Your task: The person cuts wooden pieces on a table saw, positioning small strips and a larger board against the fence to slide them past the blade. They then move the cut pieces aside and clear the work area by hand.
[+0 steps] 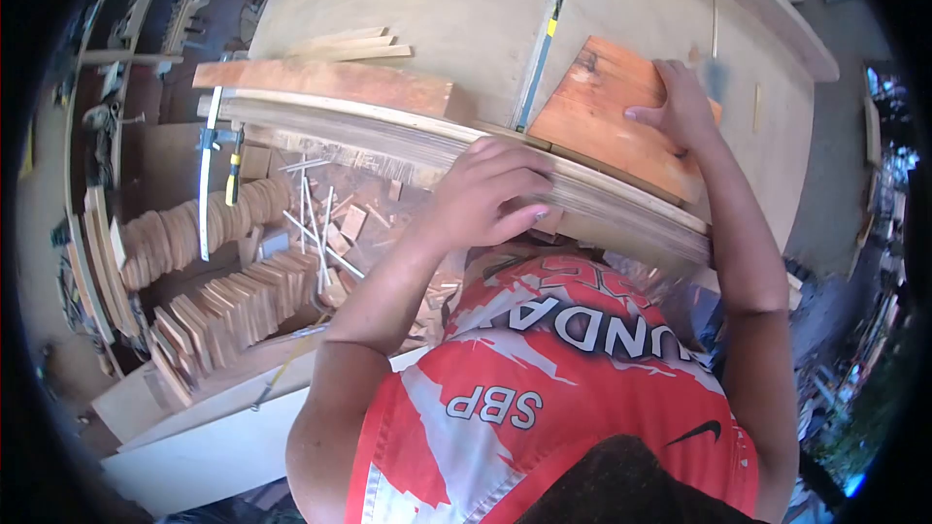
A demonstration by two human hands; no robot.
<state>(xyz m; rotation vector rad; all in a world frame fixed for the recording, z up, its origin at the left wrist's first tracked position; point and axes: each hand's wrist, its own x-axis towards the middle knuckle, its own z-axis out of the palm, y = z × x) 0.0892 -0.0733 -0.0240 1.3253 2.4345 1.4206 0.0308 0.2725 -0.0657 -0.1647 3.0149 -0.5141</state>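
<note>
My right hand (pixel 684 109) grips the right side of an orange-brown wooden board (pixel 607 112) with slanted edges. Its thumb lies on the board's face and its fingers reach over the far side. The board rests on the workbench top (pixel 388 0), close to the front edge. My left hand (pixel 490 196) lies against that front edge, left of the board, with bent fingers on top and the thumb held apart. A long thick wooden plank (pixel 325 84) lies along the edge further left. Between plank and board runs a metal bar with a yellow mark (pixel 551 27).
Thin wooden strips (pixel 354 44) lie behind the plank. A clamp with a yellow handle (pixel 233 175) hangs at the bench's left front. Below are rows of cut wooden pieces (pixel 233 301), offcuts and white sticks (pixel 316 218). Shelves (pixel 126 58) stand at the left.
</note>
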